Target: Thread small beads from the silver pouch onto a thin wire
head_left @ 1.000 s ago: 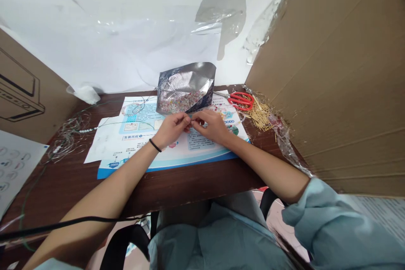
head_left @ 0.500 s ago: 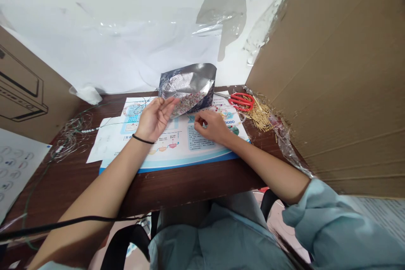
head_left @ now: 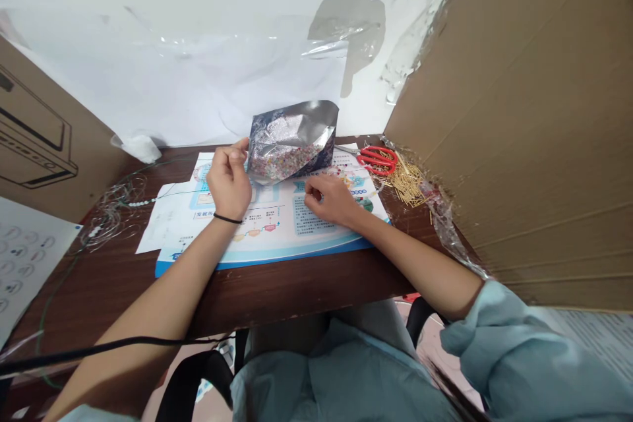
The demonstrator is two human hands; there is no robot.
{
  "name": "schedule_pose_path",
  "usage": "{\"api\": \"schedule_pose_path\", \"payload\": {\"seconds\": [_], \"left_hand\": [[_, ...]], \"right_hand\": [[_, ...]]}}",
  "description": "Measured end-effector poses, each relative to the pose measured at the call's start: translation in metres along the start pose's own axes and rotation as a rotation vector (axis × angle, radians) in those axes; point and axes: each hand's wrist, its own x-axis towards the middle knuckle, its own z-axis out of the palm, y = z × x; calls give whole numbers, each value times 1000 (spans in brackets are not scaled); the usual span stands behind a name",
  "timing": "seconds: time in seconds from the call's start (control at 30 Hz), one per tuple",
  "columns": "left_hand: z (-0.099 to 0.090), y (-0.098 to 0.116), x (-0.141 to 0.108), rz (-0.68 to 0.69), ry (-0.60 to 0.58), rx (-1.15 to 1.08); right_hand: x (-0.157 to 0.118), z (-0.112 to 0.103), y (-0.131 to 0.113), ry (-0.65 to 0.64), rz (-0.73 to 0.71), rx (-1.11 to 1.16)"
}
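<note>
Head cam: L hand point(head_left: 228, 181) raised, fingers loosely curled, tips just beside the left edge of the open foil pouch point(head_left: 291, 124); can't tell if it pinches anything small. Black wristband point(head_left: 227, 218) on that wrist. R hand point(head_left: 329, 199) low on the printed sheet point(head_left: 277, 245), fingers half-curled, tips down near the paper, just in front of the pouch; no clear grip, can't tell if it holds a bead. Pouch sits at the sheet's far edge, mouth open toward the person, filled w/ multicolored seed beads point(head_left: 281, 161). Red-handled scissors point(head_left: 376, 160) lie to its right, next to a loose pile of brass pins point(head_left: 408, 183). Left on the dark wood table point(head_left: 277, 293): tangled thin wire point(head_left: 111, 217) w/ strung white beads point(head_left: 141, 202).
</note>
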Motion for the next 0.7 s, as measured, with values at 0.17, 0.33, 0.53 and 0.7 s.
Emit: {"api": "schedule_pose_path", "payload": {"seconds": [0.17, 0.33, 0.53, 0.7], "left_hand": [[-6, -3, 2, 118, 66, 121], [-3, -2, 0, 111, 51, 78], [1, 21, -20, 167, -172, 52], [4, 27, -31, 342, -545, 196]], "right_hand": [[0, 0, 0, -116, -13, -80], [-1, 0, -2, -246, -10, -162], [0, -4, 0, -182, -57, -184], [2, -8, 5, 215, -7, -15]]}}
